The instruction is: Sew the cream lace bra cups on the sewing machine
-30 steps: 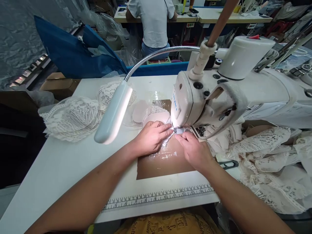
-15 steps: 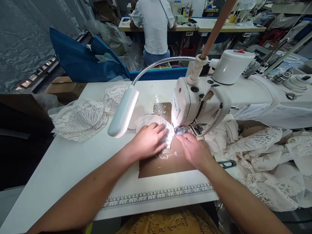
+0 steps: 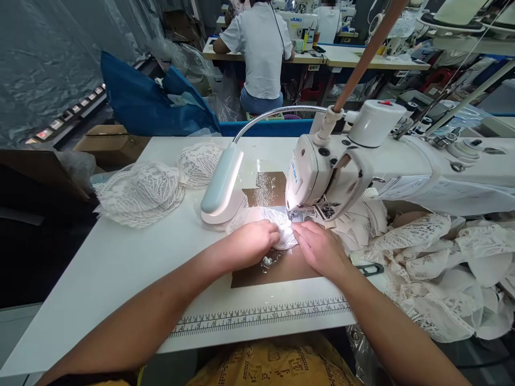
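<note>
A white lace piece (image 3: 281,222) lies under the needle area of the white sewing machine (image 3: 308,171), over a brown sheet (image 3: 261,276). My left hand (image 3: 255,244) is closed on the left part of the lace, fingers curled. Just right of the needle, my right hand (image 3: 319,246) has its fingers pressed together at the lace's right edge; the fingertips are partly hidden. A lamp head (image 3: 221,179) on a bent metal neck shines over the lace from the left.
White lace cups (image 3: 140,193) lie on the table's left. A large lace pile (image 3: 450,268) and green-black snips (image 3: 370,269) are at the right. A printed ruler (image 3: 261,319) runs along the front edge. Beyond a blue cloth (image 3: 148,102), a person (image 3: 261,53) sits at another table.
My left hand has gone from fingers spread flat on the lace to a curled grip. The lace has turned and more of it shows between the hands. The head view has shifted slightly.
</note>
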Demonstrator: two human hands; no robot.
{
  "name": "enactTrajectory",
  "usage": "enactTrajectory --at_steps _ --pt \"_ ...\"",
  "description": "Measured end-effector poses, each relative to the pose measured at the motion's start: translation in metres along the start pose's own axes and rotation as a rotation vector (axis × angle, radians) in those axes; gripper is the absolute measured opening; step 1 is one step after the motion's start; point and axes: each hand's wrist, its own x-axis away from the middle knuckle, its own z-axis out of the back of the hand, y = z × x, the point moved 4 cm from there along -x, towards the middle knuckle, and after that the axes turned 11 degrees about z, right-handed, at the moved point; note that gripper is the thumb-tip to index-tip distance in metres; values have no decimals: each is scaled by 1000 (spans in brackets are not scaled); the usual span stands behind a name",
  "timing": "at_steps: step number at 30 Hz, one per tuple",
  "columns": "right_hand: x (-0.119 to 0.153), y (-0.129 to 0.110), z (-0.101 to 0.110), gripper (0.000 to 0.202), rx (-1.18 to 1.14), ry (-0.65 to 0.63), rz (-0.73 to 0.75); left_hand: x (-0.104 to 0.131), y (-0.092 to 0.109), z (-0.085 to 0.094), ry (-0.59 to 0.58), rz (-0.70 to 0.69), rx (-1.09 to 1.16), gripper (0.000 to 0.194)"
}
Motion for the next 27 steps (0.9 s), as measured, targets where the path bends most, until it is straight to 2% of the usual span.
enactTrajectory --at_steps 2,5,9,13,19,22,27 --pt "1 -1 0 39 -19 11 7 -5 -9 2 11 20 179 21" --pt "0 -1 -2 41 -22 36 -1 -8 -23 4 -6 91 449 32" --pt "-4 0 -6 37 -7 95 -28 -10 -30 1 -7 129 624 41" --pt "-3 -3 -5 18 -85 144 50 -8 -26 2 -31 88 544 35" --pt "10 -5 2 22 -164 76 195 -1 -12 15 -33 -27 255 20" --pt "13 -5 2 23 -154 47 219 -2 -6 12 -19 -52 158 16" --pt "14 -6 0 24 -116 49 228 -4 0 -1 87 -92 23 27"
